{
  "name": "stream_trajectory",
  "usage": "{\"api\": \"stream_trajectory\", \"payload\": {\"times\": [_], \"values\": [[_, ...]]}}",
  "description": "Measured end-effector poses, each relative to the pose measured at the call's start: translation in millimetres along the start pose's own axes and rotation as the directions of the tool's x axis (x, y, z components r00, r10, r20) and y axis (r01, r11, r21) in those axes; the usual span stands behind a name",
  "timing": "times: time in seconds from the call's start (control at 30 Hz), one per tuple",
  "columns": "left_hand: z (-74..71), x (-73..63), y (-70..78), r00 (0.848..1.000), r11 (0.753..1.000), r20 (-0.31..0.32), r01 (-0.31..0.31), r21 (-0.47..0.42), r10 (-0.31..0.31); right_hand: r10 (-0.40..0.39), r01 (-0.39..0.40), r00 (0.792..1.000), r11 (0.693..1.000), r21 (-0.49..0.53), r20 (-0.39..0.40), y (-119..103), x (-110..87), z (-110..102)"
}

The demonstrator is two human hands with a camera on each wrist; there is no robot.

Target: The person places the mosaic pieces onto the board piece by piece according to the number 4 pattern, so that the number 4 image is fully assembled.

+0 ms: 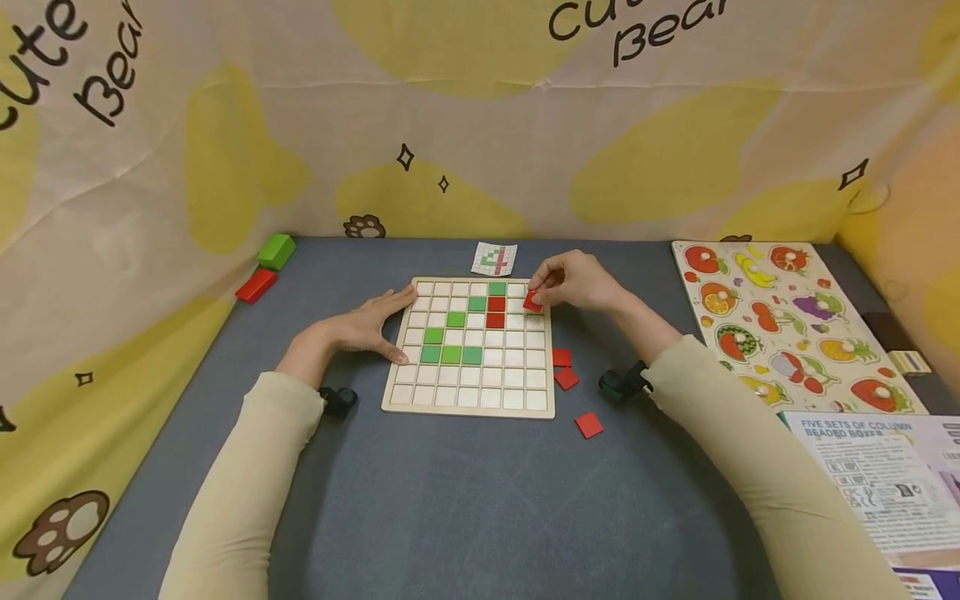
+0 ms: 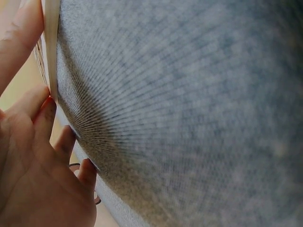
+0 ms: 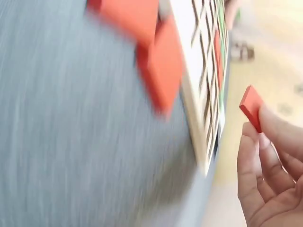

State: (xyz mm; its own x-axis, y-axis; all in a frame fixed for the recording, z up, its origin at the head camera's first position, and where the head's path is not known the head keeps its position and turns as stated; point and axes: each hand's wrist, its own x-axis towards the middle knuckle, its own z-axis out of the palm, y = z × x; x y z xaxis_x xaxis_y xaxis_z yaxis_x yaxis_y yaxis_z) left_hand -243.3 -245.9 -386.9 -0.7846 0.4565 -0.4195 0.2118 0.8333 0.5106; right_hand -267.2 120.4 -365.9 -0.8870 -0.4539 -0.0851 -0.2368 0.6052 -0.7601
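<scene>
Right hand (image 1: 577, 282) pinches red tile (image 1: 532, 302) at grid board's (image 1: 471, 410) two o'clock; left hand (image 1: 367, 327), flat, steadies nine o'clock edge. Seat tile square, level.

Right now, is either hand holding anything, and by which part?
The right hand pinches a red tile by one end in its fingertips, over the board. The left hand holds nothing; it rests flat against the board's left edge.
</scene>
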Motion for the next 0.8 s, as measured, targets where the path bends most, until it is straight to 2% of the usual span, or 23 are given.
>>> {"api": "stream_trajectory", "payload": {"times": [0.2, 0.37, 0.63, 0.8], "values": [[-0.3, 0.2, -0.2, 1.000, 1.000, -0.003, -0.011, 0.003, 0.011, -0.060, 0.067, 0.996, 0.993, -0.101, 0.071, -25.3, 4.8, 30.9], [0.0, 0.0, -0.7, 1.000, 1.000, -0.003, -0.014, 0.009, 0.014, -0.078, 0.089, 0.994, 0.986, -0.144, 0.075, -34.0, 7.2, 48.3], [-0.8, -0.7, 0.9, 1.000, 1.000, -0.003, -0.004, 0.015, 0.005, -0.100, 0.120, 0.990, 0.964, -0.237, 0.095, -36.1, 8.9, 56.7], [-0.3, -0.9, 0.5, 1.000, 1.000, -0.002, -0.002, 0.018, 0.002, -0.141, 0.184, 0.976, 0.940, -0.286, 0.165, -35.4, 7.2, 54.3]]}}
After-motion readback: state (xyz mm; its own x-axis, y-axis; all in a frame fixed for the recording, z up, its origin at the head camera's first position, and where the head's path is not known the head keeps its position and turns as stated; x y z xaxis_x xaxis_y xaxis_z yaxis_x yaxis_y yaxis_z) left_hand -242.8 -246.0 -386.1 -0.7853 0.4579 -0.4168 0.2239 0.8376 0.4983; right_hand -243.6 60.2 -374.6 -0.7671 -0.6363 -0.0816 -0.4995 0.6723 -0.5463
